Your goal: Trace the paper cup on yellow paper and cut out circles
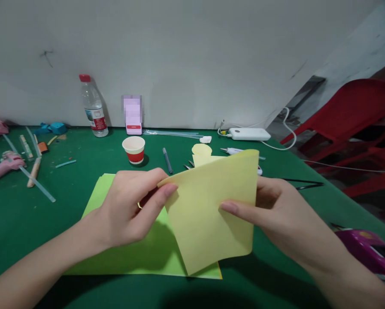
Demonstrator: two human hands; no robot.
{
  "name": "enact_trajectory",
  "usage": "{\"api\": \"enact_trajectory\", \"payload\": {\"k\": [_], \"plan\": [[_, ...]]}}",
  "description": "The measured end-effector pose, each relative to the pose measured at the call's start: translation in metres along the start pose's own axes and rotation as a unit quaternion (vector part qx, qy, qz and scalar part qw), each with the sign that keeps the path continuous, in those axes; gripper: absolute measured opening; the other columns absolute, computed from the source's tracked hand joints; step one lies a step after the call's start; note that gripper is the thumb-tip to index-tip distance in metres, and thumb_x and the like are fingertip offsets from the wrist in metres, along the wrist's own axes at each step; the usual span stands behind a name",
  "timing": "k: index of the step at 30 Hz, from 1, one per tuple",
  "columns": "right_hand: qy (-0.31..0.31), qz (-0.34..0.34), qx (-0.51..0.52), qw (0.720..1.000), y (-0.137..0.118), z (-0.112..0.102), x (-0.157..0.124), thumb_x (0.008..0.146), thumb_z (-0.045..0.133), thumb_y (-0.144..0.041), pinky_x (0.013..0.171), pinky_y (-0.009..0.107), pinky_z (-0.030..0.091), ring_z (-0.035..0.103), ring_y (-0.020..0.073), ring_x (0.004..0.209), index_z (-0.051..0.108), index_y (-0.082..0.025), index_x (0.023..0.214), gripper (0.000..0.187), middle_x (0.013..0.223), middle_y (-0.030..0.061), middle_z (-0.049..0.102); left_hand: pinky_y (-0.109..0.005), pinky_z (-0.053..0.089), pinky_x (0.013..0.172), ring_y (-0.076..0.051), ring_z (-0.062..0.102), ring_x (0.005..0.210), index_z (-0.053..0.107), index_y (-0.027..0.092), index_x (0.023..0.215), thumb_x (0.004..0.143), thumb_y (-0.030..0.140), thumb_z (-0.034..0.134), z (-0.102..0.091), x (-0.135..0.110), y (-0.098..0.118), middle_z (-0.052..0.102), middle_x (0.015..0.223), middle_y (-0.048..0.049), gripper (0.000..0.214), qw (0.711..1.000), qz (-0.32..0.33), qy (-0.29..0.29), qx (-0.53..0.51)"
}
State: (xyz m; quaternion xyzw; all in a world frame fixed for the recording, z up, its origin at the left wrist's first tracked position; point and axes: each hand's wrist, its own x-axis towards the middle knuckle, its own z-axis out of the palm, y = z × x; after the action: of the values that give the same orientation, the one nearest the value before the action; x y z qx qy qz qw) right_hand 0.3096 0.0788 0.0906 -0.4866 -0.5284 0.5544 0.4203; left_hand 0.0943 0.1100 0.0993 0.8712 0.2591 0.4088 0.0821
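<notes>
A pale yellow paper sheet (208,214) is held up, curved over on itself, above the green table (15,223). My left hand (131,210) pinches its upper left corner between thumb and fingers. On the sheet's right edge my right hand (276,210) grips it, thumb in front and fingers behind. Beneath both hands a lime green sheet (131,257) lies flat on the table.
A red and white paper cup (134,149), a water bottle (93,107), a phone (133,115) against the wall, a pen (167,161), yellow paper cut-outs (202,154), a white power bank (248,134) with cable, glue sticks (34,180) at left, a purple tool (369,253) at right, red chairs (356,124).
</notes>
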Motion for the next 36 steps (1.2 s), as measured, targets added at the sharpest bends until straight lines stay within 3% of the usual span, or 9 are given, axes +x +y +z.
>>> {"api": "enact_trajectory", "payload": {"k": [8,11,13,15,18,20,22,30,36], "plan": [[-0.02,0.029,0.02,0.999,0.002,-0.002,0.006,0.063,0.075,-0.026,0.055,0.022,0.056,0.068,0.019,0.07,0.071,-0.022,0.077,0.015,0.082,0.002,0.072,-0.022,0.021,0.039,-0.007,0.025,0.041,0.043,0.017,0.063,0.085,0.013,0.043,0.003,-0.001,-0.009,0.028,0.05,0.0071,0.022,0.999,0.019,0.003,0.029],[-0.012,0.025,0.042,0.999,0.005,0.0,0.008,0.065,0.074,-0.025,0.057,0.022,0.056,0.068,0.0182,0.071,0.071,-0.022,0.083,0.018,0.084,0.0025,0.072,-0.021,0.022,0.039,-0.006,0.028,0.042,0.043,0.017,0.062,0.085,0.014,0.042,0.007,0.0,-0.011,0.032,0.05,0.0069,0.023,0.999,-0.029,0.001,-0.021],[-0.006,0.015,0.055,0.998,0.009,0.004,0.008,0.066,0.073,-0.025,0.058,0.023,0.056,0.068,0.0187,0.071,0.071,-0.021,0.085,0.019,0.086,0.0032,0.072,-0.018,0.027,0.039,-0.006,0.034,0.043,0.046,0.018,0.07,0.086,0.017,0.041,0.013,-0.001,-0.011,0.039,0.054,0.0061,0.017,0.99,-0.092,0.015,-0.109],[-0.004,0.007,0.067,0.998,0.012,0.008,0.008,0.067,0.072,-0.024,0.061,0.025,0.056,0.068,0.0196,0.073,0.071,-0.021,0.087,0.021,0.088,0.0036,0.072,-0.015,0.038,0.043,-0.007,0.047,0.052,0.049,0.019,0.088,0.087,0.024,0.042,0.02,-0.004,-0.01,0.052,0.07,0.0025,0.008,0.958,-0.148,0.028,-0.244],[-0.013,0.008,0.088,0.996,0.017,0.014,0.006,0.066,0.073,-0.023,0.064,0.027,0.055,0.067,0.0207,0.076,0.07,-0.023,0.093,0.027,0.09,0.0037,0.072,-0.021,0.052,0.059,-0.014,0.06,0.079,0.04,0.025,0.116,0.085,0.027,0.046,0.029,-0.008,-0.006,0.057,0.099,-0.005,0.031,0.882,-0.204,-0.019,-0.423],[-0.021,0.014,0.097,0.995,0.019,0.016,0.005,0.066,0.073,-0.022,0.064,0.027,0.055,0.067,0.0207,0.076,0.07,-0.023,0.095,0.029,0.091,0.0038,0.071,-0.025,0.054,0.065,-0.017,0.061,0.085,0.039,0.026,0.119,0.084,0.025,0.046,0.033,-0.009,-0.002,0.057,0.105,-0.0071,0.036,0.845,-0.228,-0.057,-0.48],[-0.033,0.018,0.105,0.994,0.02,0.017,0.004,0.067,0.073,-0.021,0.064,0.026,0.055,0.067,0.02,0.076,0.07,-0.023,0.095,0.029,0.091,0.0036,0.071,-0.026,0.055,0.068,-0.017,0.061,0.084,0.042,0.025,0.116,0.084,0.022,0.045,0.033,-0.009,0.0,0.056,0.108,-0.0079,0.032,0.828,-0.238,-0.072,-0.503],[-0.071,0.048,0.145,0.986,0.017,0.019,0.008,0.07,0.071,-0.02,0.064,0.021,0.054,0.066,0.0147,0.074,0.07,-0.024,0.094,0.024,0.088,0.0017,0.072,-0.021,0.054,0.058,-0.015,0.059,0.079,0.037,0.028,0.119,0.084,0.017,0.043,0.031,-0.011,0.002,0.052,0.106,-0.0068,0.037,0.823,-0.242,-0.065,-0.509],[-0.091,0.06,0.154,0.982,0.019,0.018,0.009,0.071,0.07,-0.02,0.062,0.019,0.053,0.066,0.0122,0.07,0.07,-0.024,0.092,0.021,0.084,0.0011,0.072,-0.018,0.052,0.061,-0.012,0.057,0.075,0.035,0.031,0.116,0.085,0.014,0.044,0.03,-0.014,0.001,0.054,0.095,-0.0021,0.036,0.856,-0.192,-0.078,-0.475]]}}
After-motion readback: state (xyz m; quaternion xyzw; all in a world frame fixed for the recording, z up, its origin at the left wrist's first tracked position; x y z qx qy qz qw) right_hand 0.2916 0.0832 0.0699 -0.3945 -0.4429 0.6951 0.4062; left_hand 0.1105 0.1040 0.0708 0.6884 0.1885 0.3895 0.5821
